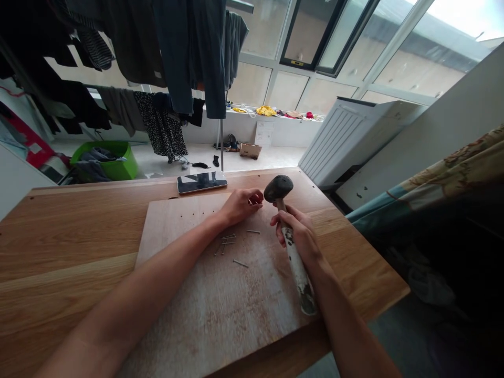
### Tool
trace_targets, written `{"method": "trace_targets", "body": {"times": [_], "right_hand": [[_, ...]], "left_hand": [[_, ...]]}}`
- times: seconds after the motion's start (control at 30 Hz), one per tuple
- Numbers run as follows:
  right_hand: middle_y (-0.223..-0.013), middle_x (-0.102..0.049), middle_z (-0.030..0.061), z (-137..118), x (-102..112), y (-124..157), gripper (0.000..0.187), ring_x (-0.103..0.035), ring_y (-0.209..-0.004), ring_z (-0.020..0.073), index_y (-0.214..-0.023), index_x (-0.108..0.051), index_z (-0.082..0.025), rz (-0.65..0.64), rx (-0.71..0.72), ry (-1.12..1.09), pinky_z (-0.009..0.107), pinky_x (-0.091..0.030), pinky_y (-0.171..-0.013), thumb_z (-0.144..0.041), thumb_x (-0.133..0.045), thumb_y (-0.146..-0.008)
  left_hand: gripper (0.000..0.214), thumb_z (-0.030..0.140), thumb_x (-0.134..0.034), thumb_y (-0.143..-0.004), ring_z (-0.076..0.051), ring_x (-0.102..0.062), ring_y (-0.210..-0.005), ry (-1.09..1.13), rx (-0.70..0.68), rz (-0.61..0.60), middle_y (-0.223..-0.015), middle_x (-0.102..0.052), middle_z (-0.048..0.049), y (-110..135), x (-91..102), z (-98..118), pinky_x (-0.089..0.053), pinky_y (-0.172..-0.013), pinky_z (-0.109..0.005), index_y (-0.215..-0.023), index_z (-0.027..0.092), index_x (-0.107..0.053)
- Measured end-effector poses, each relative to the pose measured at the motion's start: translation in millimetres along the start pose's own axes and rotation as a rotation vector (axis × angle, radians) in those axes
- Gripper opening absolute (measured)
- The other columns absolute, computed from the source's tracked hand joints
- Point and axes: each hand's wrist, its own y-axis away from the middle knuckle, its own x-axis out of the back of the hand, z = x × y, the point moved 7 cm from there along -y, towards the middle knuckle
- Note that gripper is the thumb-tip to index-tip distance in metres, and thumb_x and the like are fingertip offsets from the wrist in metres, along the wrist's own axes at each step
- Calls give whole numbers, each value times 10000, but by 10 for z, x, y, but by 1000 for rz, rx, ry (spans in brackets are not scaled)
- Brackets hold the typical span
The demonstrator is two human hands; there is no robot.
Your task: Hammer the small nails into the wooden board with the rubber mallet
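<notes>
Head view: right hand point(297, 236) clenched round the hammer point(286, 231) handle, head raised over the wooden board point(205, 304) on the worktop point(66, 247). Left hand point(240, 205) pinches a nail point(255, 200) upright on the board beside the hammer head. Loose nails point(228, 242) lie between the forearms. Phone point(201, 181) behind the board.

1. A dark-screened rectangular phone point(202, 182) lies flat on the light oak table point(66, 231), at its far edge.
2. A bright green plastic laundry tub point(114, 163) full of grey clothes stands on the floor beyond the table.
3. Dark garments point(189, 47) hang from a rack overhead.
4. A small brown cardboard box point(250, 150) sits near the windowsill.
5. A white ribbed panel point(346, 136) leans to the right.
6. A patterned floral cloth point(452, 178) drapes at the right edge.
</notes>
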Motion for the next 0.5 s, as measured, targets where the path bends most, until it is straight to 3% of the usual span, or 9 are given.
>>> {"method": "trace_targets", "body": {"times": [0.23,0.5], "right_hand": [[-701,-561,-59,-108,-64,82,365,-452,-382,66,-1119,-620,-184,-13,69,-44,183,-335,-320,-470,-627,-891],[-679,-548,-55,-12,-122,51,284,-469,-376,74,-931,-595,-195,-97,37,98,193,-377,-316,-471,-643,-884]], "left_hand": [[260,110,-705,-825,-128,-705,-745,5,27,-3,-891,-788,-54,8,27,14,-552,-765,-259,-1084,123,-682],[319,71,-715,-767,-125,-686,-679,-44,17,40,-782,-757,-4,-16,47,-20,-538,-682,-227,-1077,141,-685]]}}
